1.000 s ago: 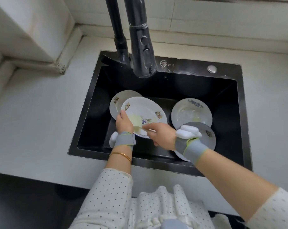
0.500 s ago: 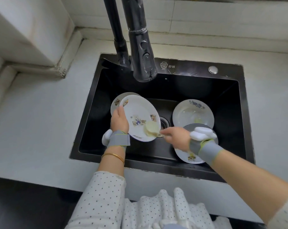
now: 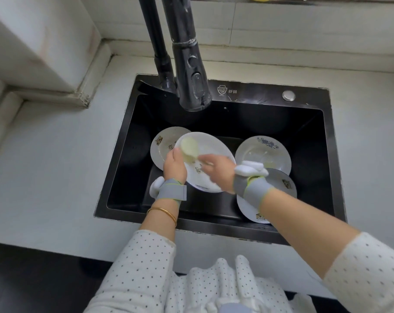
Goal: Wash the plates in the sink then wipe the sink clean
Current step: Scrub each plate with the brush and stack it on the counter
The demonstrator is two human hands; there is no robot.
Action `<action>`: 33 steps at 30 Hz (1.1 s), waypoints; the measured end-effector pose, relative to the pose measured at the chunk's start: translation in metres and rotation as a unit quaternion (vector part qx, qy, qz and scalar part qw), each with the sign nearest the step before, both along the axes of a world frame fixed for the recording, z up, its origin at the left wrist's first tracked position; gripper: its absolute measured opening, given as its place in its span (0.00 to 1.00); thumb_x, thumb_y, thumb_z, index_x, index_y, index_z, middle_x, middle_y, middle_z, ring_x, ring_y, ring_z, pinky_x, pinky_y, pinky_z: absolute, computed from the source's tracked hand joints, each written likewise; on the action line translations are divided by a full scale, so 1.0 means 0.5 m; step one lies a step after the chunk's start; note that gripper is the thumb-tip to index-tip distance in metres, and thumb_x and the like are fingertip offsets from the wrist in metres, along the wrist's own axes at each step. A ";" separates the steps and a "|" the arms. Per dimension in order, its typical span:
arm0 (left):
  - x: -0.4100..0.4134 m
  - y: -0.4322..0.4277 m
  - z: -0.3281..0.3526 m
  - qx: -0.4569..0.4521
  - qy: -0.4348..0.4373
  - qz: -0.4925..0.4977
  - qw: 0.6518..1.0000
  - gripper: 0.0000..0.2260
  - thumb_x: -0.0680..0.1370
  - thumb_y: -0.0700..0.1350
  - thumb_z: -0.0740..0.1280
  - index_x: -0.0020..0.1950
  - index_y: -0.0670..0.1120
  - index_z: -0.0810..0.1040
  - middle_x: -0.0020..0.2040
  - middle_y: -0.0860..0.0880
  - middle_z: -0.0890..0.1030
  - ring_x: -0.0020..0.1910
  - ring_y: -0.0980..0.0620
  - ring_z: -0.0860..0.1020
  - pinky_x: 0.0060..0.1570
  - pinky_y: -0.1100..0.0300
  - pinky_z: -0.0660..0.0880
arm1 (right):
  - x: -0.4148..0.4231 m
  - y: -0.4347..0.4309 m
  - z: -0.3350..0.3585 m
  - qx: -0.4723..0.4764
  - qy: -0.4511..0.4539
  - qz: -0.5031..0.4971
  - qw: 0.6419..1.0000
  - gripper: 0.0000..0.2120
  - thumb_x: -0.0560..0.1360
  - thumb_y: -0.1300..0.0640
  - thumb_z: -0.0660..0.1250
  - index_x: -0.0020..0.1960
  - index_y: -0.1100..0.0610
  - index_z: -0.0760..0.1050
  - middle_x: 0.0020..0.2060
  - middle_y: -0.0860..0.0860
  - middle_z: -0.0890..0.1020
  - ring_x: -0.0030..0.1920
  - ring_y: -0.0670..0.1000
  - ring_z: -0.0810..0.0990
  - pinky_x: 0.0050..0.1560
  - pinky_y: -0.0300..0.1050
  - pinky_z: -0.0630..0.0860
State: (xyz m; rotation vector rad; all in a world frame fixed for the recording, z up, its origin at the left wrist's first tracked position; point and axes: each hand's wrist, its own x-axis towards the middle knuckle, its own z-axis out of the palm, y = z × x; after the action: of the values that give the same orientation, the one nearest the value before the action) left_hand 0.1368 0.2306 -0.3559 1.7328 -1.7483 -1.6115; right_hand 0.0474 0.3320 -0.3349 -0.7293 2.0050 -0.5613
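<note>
1. Your left hand point(image 3: 175, 164) grips the left edge of a white round ceramic plate point(image 3: 214, 144) with small printed motifs, fingers curled round its rim, and holds it tilted above the floor of the black rectangular sink point(image 3: 327, 159).
2. Your right hand point(image 3: 216, 170) lies across the face of that plate and is blurred. Its fingers reach a pale yellow-green sponge point(image 3: 189, 148) pressed near the plate's upper left. Whether they pinch the sponge or only push it cannot be told.
3. Your hands are close together, on either side of the sponge.
4. Three more plates lie in the sink: a second white plate point(image 3: 161, 143) partly behind the held one, a white plate with blue flowers point(image 3: 262, 152) at the right, and a fourth white plate point(image 3: 284, 185) nearer you, partly under your right wrist.
5. A tall black faucet point(image 3: 191, 64) rises from the sink's back rim, its head over the basin.
6. Grey wristbands point(image 3: 171, 192) wrap both wrists, and a gold bangle point(image 3: 162, 212) sits on your left forearm.
7. A white countertop point(image 3: 56, 168) surrounds the sink.
</note>
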 end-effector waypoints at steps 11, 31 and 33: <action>0.008 -0.017 0.012 -0.012 -0.008 0.007 1.000 0.20 0.84 0.51 0.49 0.69 0.44 0.70 0.58 0.47 0.74 0.57 0.47 0.72 0.54 0.60 0.65 | 0.027 0.015 -0.013 -0.041 -0.025 0.006 0.999 0.20 0.81 0.54 0.59 0.72 0.49 0.68 0.62 0.53 0.77 0.41 0.47 0.71 0.41 0.33 0.73; 0.028 -0.043 0.013 -0.117 0.002 -0.055 0.992 0.17 0.84 0.51 0.51 0.68 0.48 0.71 0.52 0.53 0.74 0.51 0.52 0.73 0.50 0.60 0.68 | -0.005 0.074 -0.004 0.099 -0.107 0.005 0.989 0.21 0.79 0.59 0.59 0.70 0.46 0.69 0.42 0.52 0.77 0.30 0.51 0.72 0.19 0.33 0.65; 0.024 -0.030 0.008 -0.107 0.001 -0.081 0.991 0.16 0.83 0.51 0.51 0.65 0.48 0.73 0.50 0.52 0.75 0.51 0.49 0.75 0.49 0.59 0.67 | -0.026 0.050 -0.023 0.096 0.007 0.014 0.995 0.22 0.79 0.59 0.58 0.72 0.49 0.68 0.59 0.53 0.78 0.44 0.54 0.79 0.40 0.37 0.78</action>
State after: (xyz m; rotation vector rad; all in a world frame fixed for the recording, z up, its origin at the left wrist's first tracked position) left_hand 0.1489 0.2154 -0.3517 1.5264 -2.0242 -1.4204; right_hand 0.0344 0.3571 -0.3465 -0.6433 2.0251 -0.3417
